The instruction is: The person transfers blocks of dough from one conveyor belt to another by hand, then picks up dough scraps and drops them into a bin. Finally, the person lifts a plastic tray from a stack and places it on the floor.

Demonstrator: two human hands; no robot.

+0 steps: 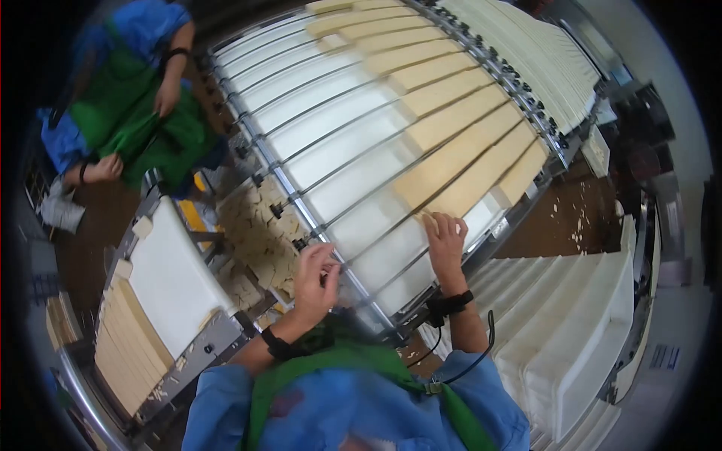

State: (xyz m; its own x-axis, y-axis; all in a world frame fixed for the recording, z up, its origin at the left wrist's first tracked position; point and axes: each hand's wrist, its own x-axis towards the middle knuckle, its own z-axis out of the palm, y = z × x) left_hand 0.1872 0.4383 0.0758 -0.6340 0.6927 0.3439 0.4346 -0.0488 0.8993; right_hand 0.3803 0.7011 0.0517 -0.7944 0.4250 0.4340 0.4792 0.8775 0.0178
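Note:
Rows of flat beige pieces (440, 177) lie on a white conveyor belt (338, 135), between thin metal rods that run across it. My right hand (445, 237) is at the near end of these rows, its fingertips touching the edge of a beige piece. Whether the fingers grip it is hard to tell. Beside the metal rail (297, 199) at the belt's left edge, my left hand (316, 279) is raised with its fingers apart and curved, holding nothing.
A co-worker in a green apron (143, 113) stands at the upper left. A smaller belt (169, 278) with stacked beige strips (131, 342) is at the left. Broken pieces (259, 233) fill a space beside the main belt. White ribbed belting (564, 323) is at the right.

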